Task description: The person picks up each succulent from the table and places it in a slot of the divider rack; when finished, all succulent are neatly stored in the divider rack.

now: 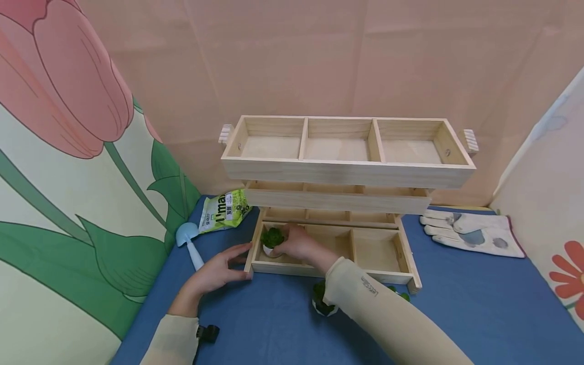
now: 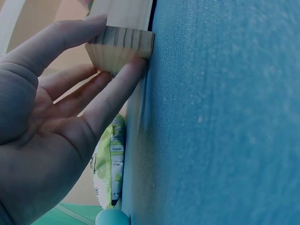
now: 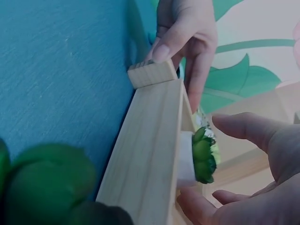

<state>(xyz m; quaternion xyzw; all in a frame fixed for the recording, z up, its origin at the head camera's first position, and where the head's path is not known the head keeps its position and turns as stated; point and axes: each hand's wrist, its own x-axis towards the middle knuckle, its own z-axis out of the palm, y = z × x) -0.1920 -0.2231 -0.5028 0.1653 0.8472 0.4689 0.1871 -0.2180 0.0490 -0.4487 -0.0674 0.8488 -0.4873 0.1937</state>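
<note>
A small green succulent (image 1: 272, 237) in a white pot (image 3: 185, 159) stands in the left compartment of the bottom wooden tray (image 1: 287, 269). Around it, my right hand (image 1: 301, 246) has thumb and fingers spread; in the right wrist view the thumb is apart from the plant and a fingertip is close to the pot, contact unclear. My left hand (image 1: 221, 271) pinches the wooden end piece (image 2: 122, 51) at the tray's front left corner between thumb and fingers. Another potted succulent (image 1: 321, 298) stands before the tray, partly behind my right sleeve.
Two more three-compartment wooden trays (image 1: 347, 172) rise above, stepped back. A green-and-white bag (image 1: 223, 210) and a light-blue scoop (image 1: 187, 234) lie left on the blue cloth (image 1: 461, 299). White gloves (image 1: 474, 234) lie right. More green leaves (image 1: 403, 295) show beyond my right sleeve.
</note>
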